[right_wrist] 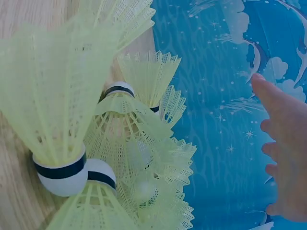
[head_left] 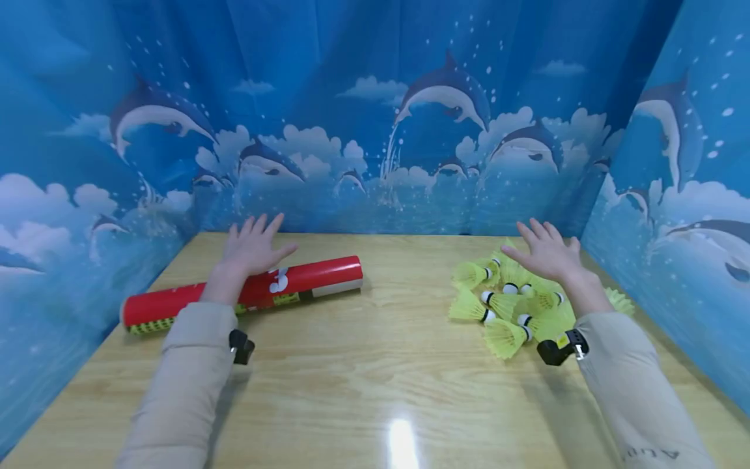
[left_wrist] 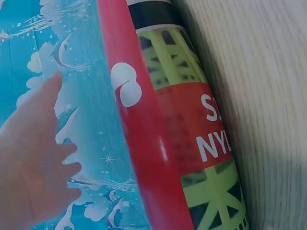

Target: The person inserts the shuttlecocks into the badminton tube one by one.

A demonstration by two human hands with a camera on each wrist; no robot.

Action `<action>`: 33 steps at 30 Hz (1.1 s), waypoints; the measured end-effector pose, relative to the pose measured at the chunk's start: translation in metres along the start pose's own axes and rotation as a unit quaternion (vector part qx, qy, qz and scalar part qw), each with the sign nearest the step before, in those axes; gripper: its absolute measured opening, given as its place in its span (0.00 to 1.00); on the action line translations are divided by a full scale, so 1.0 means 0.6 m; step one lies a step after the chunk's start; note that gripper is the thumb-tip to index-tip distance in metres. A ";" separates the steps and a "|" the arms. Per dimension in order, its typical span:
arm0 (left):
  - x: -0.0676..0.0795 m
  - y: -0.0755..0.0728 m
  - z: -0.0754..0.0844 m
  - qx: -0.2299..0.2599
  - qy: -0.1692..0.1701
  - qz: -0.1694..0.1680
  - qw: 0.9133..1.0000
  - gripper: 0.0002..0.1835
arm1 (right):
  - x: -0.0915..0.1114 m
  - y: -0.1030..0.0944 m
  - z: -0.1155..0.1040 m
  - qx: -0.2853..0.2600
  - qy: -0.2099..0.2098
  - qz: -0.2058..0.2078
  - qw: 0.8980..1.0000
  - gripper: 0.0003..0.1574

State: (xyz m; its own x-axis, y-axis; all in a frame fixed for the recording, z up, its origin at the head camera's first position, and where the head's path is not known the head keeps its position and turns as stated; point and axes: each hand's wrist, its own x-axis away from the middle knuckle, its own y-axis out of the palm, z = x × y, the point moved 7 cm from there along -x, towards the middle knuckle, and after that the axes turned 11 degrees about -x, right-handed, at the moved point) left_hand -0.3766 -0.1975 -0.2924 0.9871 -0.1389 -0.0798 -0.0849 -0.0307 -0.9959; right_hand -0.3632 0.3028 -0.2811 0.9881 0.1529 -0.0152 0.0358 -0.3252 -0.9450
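My left hand (head_left: 249, 249) is held above a long red shuttlecock tube (head_left: 316, 273) with its fingers spread and nothing in them. The tube lies slantwise on the table; in the left wrist view its side (left_wrist: 192, 129) shows yellow-green and black print and white lettering. On the right, my right hand (head_left: 547, 254) hovers with spread fingers over a heap of yellow shuttlecocks (head_left: 500, 305). They have white corks with dark bands, as a near shuttlecock (right_wrist: 60, 96) shows in the right wrist view. Neither hand touches anything that I can see. Part of the heap is hidden under the right hand and forearm.
The wooden table (head_left: 363, 365) reaches back to a blue curtain (head_left: 351, 130) printed with dolphins and clouds, which also hangs at both sides. Between the tube and the heap lies bare wood. Each wrist carries a small black camera (head_left: 240, 346).
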 end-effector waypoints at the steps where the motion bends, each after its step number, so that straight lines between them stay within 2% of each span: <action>1: -0.001 -0.002 0.002 -0.001 0.005 0.005 1.000 0.47 | 0.000 -0.001 0.000 -0.004 -0.003 0.000 1.000 0.57; 6: -0.002 -0.010 0.010 0.006 0.037 0.022 0.999 0.49 | 0.005 -0.005 0.002 -0.069 -0.011 -0.007 0.998 0.54; 12: 0.007 -0.009 0.023 0.025 0.071 -0.007 0.997 0.46 | 0.028 -0.007 0.017 -0.138 -0.004 -0.016 0.990 0.51; 18: 0.014 -0.002 0.039 0.036 0.090 -0.017 0.995 0.44 | 0.065 -0.019 0.036 -0.177 -0.008 0.008 0.984 0.45; 24: 0.025 0.013 0.056 0.019 0.144 -0.017 0.989 0.48 | 0.100 -0.023 0.063 -0.237 -0.011 0.013 0.971 0.41; 28: 0.033 0.028 0.050 0.022 0.158 -0.020 0.987 0.51 | 0.116 -0.017 0.076 -0.260 -0.010 0.005 0.966 0.38; 33: 0.043 0.046 0.034 0.021 0.153 -0.026 0.988 0.52 | 0.134 -0.006 0.094 -0.287 -0.001 0.001 0.958 0.37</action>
State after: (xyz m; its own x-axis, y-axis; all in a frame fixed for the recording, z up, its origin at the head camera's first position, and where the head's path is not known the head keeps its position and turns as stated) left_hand -0.3506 -0.1815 -0.3229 0.9026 -0.4301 -0.0178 -0.0224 -0.0055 -0.9997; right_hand -0.2925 0.3687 -0.2973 0.9879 0.1543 -0.0177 0.1118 -0.7854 -0.6088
